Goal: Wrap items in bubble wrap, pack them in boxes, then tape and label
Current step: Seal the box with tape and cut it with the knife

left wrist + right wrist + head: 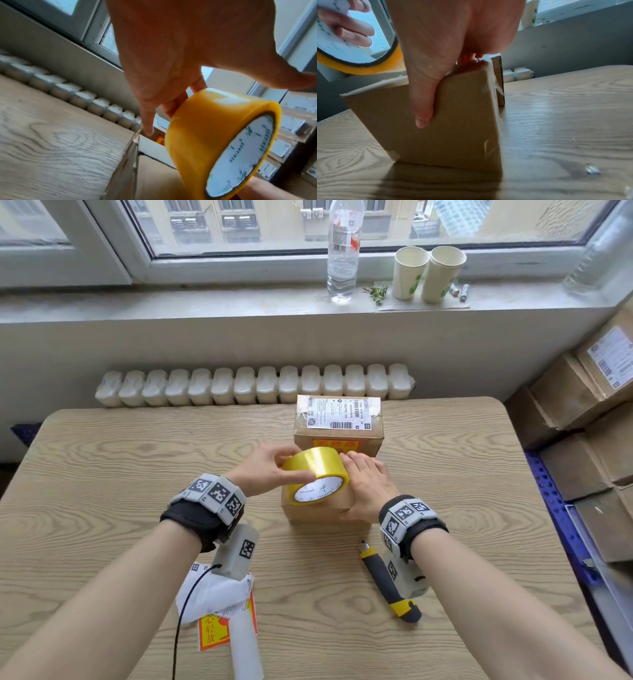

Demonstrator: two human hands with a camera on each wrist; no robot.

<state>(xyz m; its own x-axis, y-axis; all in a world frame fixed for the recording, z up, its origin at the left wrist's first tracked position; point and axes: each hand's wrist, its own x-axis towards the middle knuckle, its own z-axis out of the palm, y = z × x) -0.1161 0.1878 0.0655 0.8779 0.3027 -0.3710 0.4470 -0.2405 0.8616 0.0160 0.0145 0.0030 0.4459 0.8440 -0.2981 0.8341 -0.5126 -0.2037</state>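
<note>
A small brown cardboard box stands on the wooden table. My left hand grips a yellow tape roll just above the box top, fingers over its outer rim. My right hand holds the box's right end, thumb down its near face and fingers over the top. Behind it stands a second box with a white shipping label and a red-yellow sticker.
A yellow-black utility knife lies on the table at the right. White labels and a red sticker lie near my left forearm. A bottle and two paper cups stand on the sill. Stacked cartons fill the right side.
</note>
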